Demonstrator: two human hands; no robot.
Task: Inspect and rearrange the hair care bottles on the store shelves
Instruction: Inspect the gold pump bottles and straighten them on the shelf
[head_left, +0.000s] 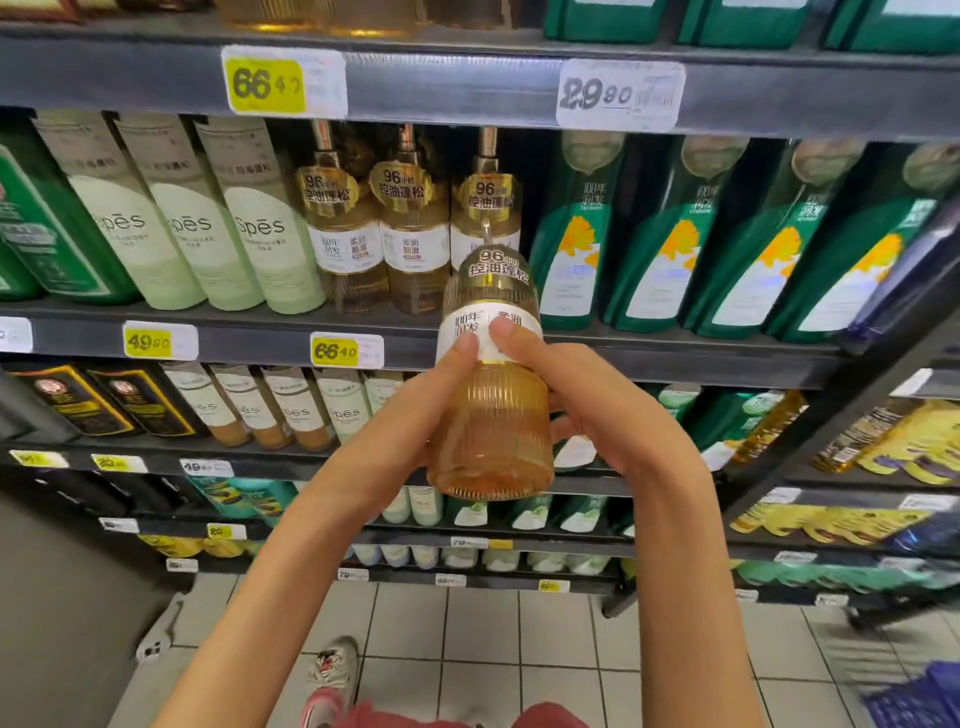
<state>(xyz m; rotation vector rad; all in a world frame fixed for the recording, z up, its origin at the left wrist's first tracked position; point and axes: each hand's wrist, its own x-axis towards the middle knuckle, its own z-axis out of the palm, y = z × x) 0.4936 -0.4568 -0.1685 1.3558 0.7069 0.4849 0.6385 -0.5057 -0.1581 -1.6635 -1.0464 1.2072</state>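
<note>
Pump bottle frame centre, between left hand and right hand, before shelf; Spes bottles upper left.

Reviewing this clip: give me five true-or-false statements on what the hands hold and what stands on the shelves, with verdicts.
1. Both the left hand and the right hand grip the held amber bottle. True.
2. The held amber bottle stands on the shelf. False: it is in the air in front of the shelf, base unsupported.
3. Three matching amber bottles stand on the shelf behind it. True.
4. The pale green Spes bottles stand to the right of those amber bottles. False: they stand to the left.
5. The yellow price tag beside the left thumb reads 29.80. False: it reads 66.40.
</note>
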